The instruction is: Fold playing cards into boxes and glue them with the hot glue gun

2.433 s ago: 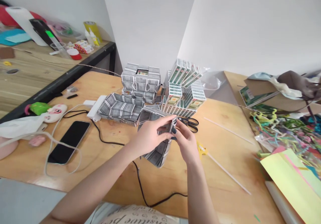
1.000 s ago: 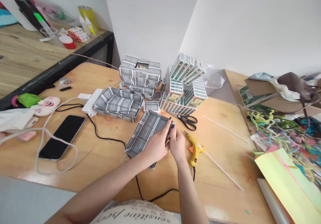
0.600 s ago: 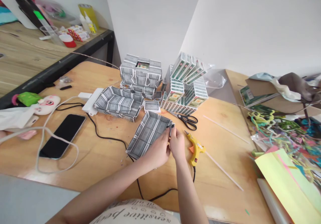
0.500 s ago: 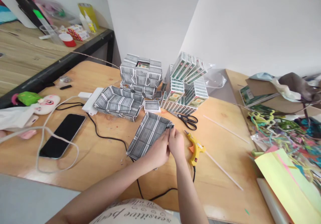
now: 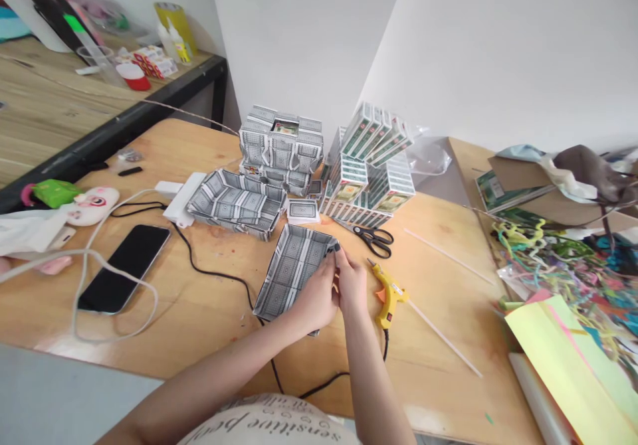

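Note:
A shallow tray made of grey patterned playing cards (image 5: pixel 292 266) lies on the wooden table, tilted slightly. My left hand (image 5: pixel 320 292) reaches over it and grips its right wall near the far corner. Beside it, my right hand (image 5: pixel 351 283) pinches the same wall from outside, fingertips touching the left ones. Another card tray (image 5: pixel 236 202) sits behind to the left. A small stack of cards (image 5: pixel 303 210) is just beyond the held tray. Black scissors (image 5: pixel 373 238) and a yellow glue gun (image 5: pixel 389 295) lie to the right.
A card-covered box structure (image 5: pixel 282 143) and stacked card boxes (image 5: pixel 369 166) stand at the back. At left are a phone (image 5: pixel 124 269), cables and a power strip (image 5: pixel 183 199). Glue sticks (image 5: pixel 446 339) lie right, near coloured pipe cleaners (image 5: pixel 573 259) and yellow paper (image 5: pixel 573 358).
The held tray has turned slightly and its far right corner has shifted left. Both hands have moved a little with it, still gripping the wall.

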### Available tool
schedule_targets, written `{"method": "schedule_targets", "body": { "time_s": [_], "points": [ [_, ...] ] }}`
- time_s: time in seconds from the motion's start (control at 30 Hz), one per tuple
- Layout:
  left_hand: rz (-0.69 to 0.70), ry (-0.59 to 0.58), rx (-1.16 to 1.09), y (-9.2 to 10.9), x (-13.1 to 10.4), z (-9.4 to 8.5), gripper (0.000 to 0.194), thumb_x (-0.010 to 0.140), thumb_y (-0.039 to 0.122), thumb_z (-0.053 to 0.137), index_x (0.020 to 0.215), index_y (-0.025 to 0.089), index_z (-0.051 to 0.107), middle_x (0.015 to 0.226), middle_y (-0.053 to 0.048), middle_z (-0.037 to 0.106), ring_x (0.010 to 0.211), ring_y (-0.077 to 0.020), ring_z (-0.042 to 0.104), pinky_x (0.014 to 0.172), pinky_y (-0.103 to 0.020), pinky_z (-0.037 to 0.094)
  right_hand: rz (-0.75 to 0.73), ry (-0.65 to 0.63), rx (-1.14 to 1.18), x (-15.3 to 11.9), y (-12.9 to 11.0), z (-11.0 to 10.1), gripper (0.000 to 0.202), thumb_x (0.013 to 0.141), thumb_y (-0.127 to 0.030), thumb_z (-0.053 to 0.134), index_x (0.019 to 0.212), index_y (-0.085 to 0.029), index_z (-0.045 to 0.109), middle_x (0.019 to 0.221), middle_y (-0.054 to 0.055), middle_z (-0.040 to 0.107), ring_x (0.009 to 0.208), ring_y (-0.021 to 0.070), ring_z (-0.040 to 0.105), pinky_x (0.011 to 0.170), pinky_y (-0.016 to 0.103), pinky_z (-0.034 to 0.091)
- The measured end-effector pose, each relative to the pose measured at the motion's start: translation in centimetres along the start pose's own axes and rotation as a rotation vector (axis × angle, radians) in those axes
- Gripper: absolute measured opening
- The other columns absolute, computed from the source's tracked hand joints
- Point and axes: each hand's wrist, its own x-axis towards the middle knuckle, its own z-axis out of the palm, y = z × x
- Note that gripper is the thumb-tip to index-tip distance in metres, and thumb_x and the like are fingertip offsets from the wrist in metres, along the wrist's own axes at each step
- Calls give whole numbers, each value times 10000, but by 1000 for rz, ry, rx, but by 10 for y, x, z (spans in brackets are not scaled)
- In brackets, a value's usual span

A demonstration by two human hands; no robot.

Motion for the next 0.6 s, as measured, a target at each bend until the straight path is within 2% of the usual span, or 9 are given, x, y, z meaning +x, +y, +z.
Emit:
{"method": "schedule_targets", "body": {
  "time_s": [0.1, 0.17, 0.3, 0.43, 0.6],
  "points": [
    [-42, 1, 13, -2, 0, 0, 777, 724, -12, 449, 1446, 132, 198, 1437, -198, 369, 1304, -291, 396, 1047, -497, 371, 168, -117, 212, 6, 3, -2, 316, 673, -470, 631, 832, -197, 653, 716, -1, 667, 600, 150, 571, 536, 257, 419],
    [-62, -10, 11, -3, -1, -2, 753, 739, 0, 443, 1443, 145, 217, 1403, -184, 424, 1278, -279, 432, 1026, -479, 399, 201, -159, 240, 10, 5, -3, 291, 667, -464, 633, 763, -190, 635, 634, -14, 625, 538, 131, 525, 516, 253, 406],
    [-73, -18, 9, -3, 1, -5, 713, 753, 17, 445, 1428, 149, 258, 1344, -173, 493, 1220, -269, 495, 982, -448, 442, 176, -152, 227, 11, 5, -3, 309, 648, -476, 654, 742, -184, 617, 596, -33, 575, 498, 110, 472, 486, 241, 368],
    [-57, -21, -18, -2, 2, -5, 733, 726, -7, 451, 1418, 150, 270, 1353, -170, 488, 1175, -263, 534, 948, -432, 466, 61, -120, 134, 5, 3, 0, 313, 678, -488, 637, 722, -178, 620, 590, -43, 534, 533, 105, 453, 496, 226, 348],
    [-51, -29, 2, 7, -2, -11, 700, 736, 31, 477, 1406, 122, 297, 1354, -178, 487, 1213, -263, 503, 987, -424, 434, -12, -130, 4, 5, 4, -1, 336, 736, -507, 566, 759, -180, 638, 617, -35, 570, 576, 123, 493, 526, 229, 371]
  ]
}}
